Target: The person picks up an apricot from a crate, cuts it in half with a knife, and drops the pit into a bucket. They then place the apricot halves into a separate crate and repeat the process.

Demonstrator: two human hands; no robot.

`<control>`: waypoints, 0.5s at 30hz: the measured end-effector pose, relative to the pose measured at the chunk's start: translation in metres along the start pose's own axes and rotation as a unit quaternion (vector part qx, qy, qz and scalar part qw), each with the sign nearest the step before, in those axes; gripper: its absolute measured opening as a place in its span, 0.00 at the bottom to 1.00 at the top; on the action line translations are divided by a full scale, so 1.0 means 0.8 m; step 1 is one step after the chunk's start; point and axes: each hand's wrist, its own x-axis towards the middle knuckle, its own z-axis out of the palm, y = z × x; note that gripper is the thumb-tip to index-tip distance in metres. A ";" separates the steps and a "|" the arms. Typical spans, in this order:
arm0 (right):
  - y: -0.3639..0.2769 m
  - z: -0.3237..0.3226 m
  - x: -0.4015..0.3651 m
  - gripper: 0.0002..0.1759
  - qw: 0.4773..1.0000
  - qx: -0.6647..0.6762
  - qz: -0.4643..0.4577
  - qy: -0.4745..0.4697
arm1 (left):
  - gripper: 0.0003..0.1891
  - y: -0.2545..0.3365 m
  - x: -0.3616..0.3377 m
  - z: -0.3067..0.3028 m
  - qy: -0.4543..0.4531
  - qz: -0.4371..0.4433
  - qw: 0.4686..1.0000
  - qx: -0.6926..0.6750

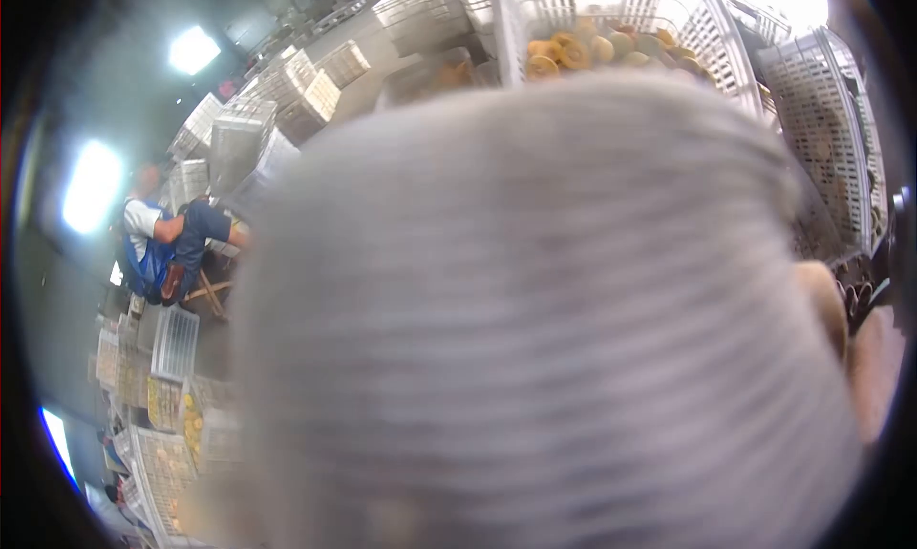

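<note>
A grey, ribbed piece of cloth point(535, 329), which looks like a sleeve, is right up against the camera and fills most of the view. It is strongly blurred and hides whatever lies below and in front. Neither of my hands can be made out. Bare skin point(874, 368) shows past the cloth at the right edge. Beyond the cloth's upper edge, a white plastic crate point(511, 33) holds several round, yellow-orange and greenish fruits point(573, 52).
Another white slatted crate point(826, 134) stands tilted at the right. Stacked crates point(287, 91) line the upper left. A seated person point(158, 234) in a blue apron is at the left, above a clear-sided crate point(175, 344). More crates point(162, 473) with yellow contents stand lower left.
</note>
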 end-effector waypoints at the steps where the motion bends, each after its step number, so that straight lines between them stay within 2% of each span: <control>1: 0.001 0.000 0.001 0.08 1.000 0.001 0.003 -0.002 | 0.14 -0.001 0.002 0.000 0.000 -0.003 1.000 0.002; 6: 0.004 0.003 0.005 0.08 1.000 -0.004 0.011 -0.015 | 0.13 -0.015 -0.008 0.003 -0.010 -0.014 1.000 -0.008; 12: 0.005 -0.004 0.016 0.07 0.999 -0.029 0.025 0.004 | 0.13 0.001 -0.004 0.013 -0.037 -0.013 0.999 -0.004; 15: 0.016 0.012 0.032 0.07 0.997 -0.017 0.070 0.000 | 0.13 -0.011 -0.006 0.026 -0.022 -0.007 1.000 -0.004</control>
